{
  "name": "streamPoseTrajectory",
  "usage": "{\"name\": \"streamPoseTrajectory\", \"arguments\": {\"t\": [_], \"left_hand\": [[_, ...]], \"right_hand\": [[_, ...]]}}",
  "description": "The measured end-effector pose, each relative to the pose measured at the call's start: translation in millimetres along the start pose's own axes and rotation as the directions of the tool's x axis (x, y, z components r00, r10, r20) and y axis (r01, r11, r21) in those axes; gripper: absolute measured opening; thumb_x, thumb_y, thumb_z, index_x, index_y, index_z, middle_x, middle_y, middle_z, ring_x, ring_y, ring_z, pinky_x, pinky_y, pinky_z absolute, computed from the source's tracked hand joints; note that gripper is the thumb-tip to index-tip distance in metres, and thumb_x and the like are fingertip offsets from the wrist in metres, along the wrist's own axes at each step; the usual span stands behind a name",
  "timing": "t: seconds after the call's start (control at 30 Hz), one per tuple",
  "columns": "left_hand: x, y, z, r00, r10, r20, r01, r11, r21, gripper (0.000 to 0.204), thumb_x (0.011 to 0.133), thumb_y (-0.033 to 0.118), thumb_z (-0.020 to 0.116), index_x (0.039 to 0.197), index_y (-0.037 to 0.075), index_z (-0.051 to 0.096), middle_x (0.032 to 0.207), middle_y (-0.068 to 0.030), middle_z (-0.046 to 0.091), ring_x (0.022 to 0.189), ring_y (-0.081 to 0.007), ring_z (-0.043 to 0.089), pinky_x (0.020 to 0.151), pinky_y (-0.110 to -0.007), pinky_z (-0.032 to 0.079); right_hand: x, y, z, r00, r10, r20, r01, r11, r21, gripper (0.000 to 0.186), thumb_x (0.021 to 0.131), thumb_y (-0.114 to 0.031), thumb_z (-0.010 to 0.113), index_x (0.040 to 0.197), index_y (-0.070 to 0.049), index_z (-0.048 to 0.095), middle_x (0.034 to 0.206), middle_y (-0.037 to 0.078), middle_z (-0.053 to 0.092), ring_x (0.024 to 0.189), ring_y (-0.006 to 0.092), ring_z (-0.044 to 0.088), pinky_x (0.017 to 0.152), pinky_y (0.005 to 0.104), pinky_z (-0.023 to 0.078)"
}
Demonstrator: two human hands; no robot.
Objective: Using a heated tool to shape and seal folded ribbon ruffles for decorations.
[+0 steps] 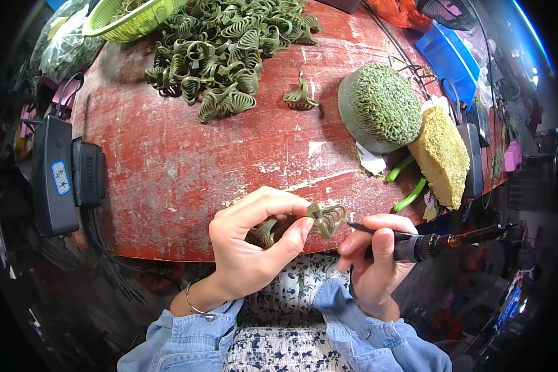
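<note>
Table (pixel 161 167): red, surface heavily worn. Heap of ridged green pieces (pixel 220 56): at the table's far side. Left hand (pixel 251 248): thumb and forefinger pinched together on one piece. Right hand (pixel 381 260): closed around a tool, thumb and fingers along its shaft. Round green block (pixel 378 108): textured top, right of centre. Yellow block (pixel 445 158): just beside it. Black pen-like tool (pixel 425 247): tip pointing left, contact indeterminable. Lone green piece (pixel 300 97): between heap and round block. Held green piece (pixel 325 218): in the left fingertips near the table's front edge, tool tip just beside it.
</note>
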State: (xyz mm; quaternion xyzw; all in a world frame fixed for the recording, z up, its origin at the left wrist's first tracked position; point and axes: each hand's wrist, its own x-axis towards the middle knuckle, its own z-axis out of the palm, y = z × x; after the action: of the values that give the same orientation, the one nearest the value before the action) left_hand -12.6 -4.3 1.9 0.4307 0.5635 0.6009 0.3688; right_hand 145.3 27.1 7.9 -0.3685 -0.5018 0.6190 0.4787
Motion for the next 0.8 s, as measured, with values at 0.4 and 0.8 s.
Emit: {"name": "streamPoseTrajectory", "arguments": {"t": [0.4,0.8], "left_hand": [[-2,-1,6,0.974,0.226,0.000,-0.221,0.953,0.207,0.024,0.062,-0.006,0.067,0.084,0.002,0.063,0.079,-0.0095,0.060,0.069,-0.0181,0.060,0.061,-0.026,0.049],[-12,-17,11,0.768,0.631,0.108,-0.617,0.685,0.387,0.034,0.055,-0.010,0.070,0.085,0.003,0.060,0.083,-0.0074,0.058,0.065,-0.0208,0.057,0.052,-0.027,0.047]], "right_hand": [[2,-20,11,0.972,0.215,-0.095,-0.212,0.976,0.044,0.014,0.085,-0.011,0.055,0.085,0.003,0.054,0.053,0.001,0.050,0.038,0.0047,0.041,0.035,0.0181,0.031],[7,-15,-2,0.835,0.502,0.224,-0.547,0.798,0.252,0.020,0.081,-0.012,0.061,0.094,0.002,0.054,0.055,0.001,0.048,0.037,0.0042,0.038,0.032,0.0204,0.030]]}}
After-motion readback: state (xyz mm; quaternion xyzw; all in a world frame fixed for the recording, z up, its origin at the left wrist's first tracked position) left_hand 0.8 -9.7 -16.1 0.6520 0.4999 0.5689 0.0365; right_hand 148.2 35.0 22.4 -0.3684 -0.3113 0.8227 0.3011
